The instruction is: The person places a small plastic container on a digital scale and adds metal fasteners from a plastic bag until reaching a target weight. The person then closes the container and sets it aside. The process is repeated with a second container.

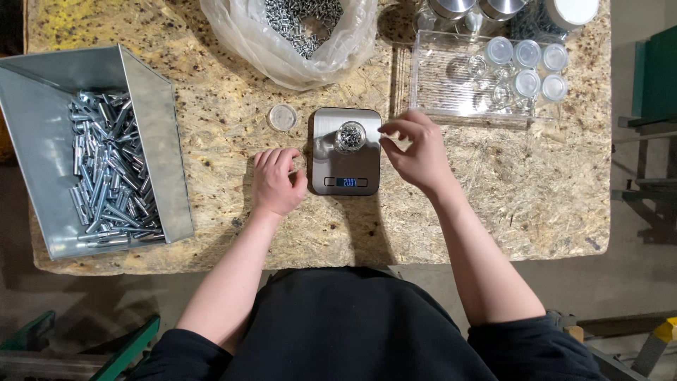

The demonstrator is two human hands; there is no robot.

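Crowding the chipboard bench (493, 197): metal bin (151, 141) of bolts far left, plastic bag (282, 53) of screws at top, clear tray (444, 88) of lidded jars top right, loose lid (282, 117). Small jar (350, 135) of screws sits on the scale (345, 166). Left hand (276, 183) loosely curled beside the scale, empty. Right hand (417, 152) just right of jar, fingertips pinched; contents unclear.

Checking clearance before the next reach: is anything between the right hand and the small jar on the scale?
Nothing visible. The right hand sits just right of the jar on the scale, fingertips pointing at it over bare scale top. The left hand rests on the table, left of the scale.
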